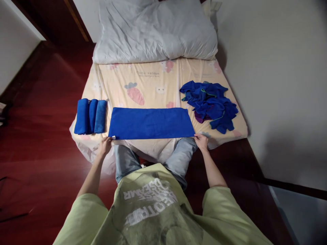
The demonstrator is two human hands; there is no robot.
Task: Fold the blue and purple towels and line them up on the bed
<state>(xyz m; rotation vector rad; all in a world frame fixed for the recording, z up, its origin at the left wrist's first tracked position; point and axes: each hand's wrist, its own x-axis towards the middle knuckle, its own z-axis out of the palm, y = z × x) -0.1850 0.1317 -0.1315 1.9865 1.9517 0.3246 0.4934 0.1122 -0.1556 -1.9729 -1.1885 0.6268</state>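
Note:
A blue towel [152,123], folded into a long flat strip, lies across the near edge of the bed. My left hand [104,146] pinches its near left corner, where a small white tag shows. At the near right corner, the fingers of my right hand [201,141] are closed on the same towel. Left of the strip sit several rolled blue towels [90,116], side by side. To the right is a loose heap of crumpled blue towels [212,102], some with green edging, with a purple piece [201,116] partly buried under them.
The bed has a cream sheet [148,69] printed with carrots and rabbits. A bunched pale quilt [155,30] fills its far end. A white wall [276,85] rises close on the right, and dark red floor [46,136] lies to the left.

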